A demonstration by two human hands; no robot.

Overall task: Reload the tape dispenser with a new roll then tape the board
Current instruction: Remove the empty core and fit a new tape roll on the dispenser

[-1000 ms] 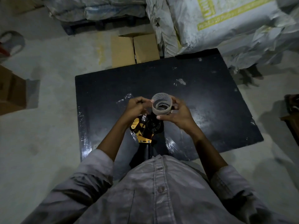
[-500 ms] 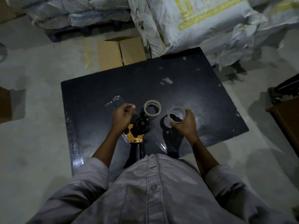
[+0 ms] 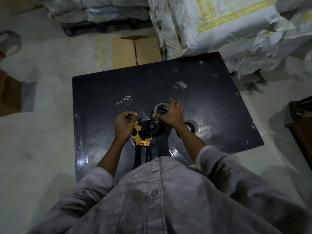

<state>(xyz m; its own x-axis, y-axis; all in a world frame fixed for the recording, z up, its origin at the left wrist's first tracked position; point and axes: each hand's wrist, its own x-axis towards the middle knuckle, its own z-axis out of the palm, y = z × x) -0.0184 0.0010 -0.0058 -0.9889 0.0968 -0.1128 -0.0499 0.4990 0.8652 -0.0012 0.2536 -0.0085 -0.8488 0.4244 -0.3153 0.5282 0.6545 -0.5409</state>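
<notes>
Tape dispenser (image 3: pixel 145 132) with two rolls: one (image 3: pixel 161 108) gripped, one (image 3: pixel 191 125) lying.

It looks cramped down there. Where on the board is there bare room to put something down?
The far strip of the board, toward the box and sacks, is bare. It is crowded around the dispenser, roll and both hands.

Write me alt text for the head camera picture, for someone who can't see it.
Seen from above, a person's right hand grasps a tape roll lying on a black board, while the left hand steadies a yellow tape dispenser whose black spool is bare. An empty ring lies on the board to the right.
</notes>
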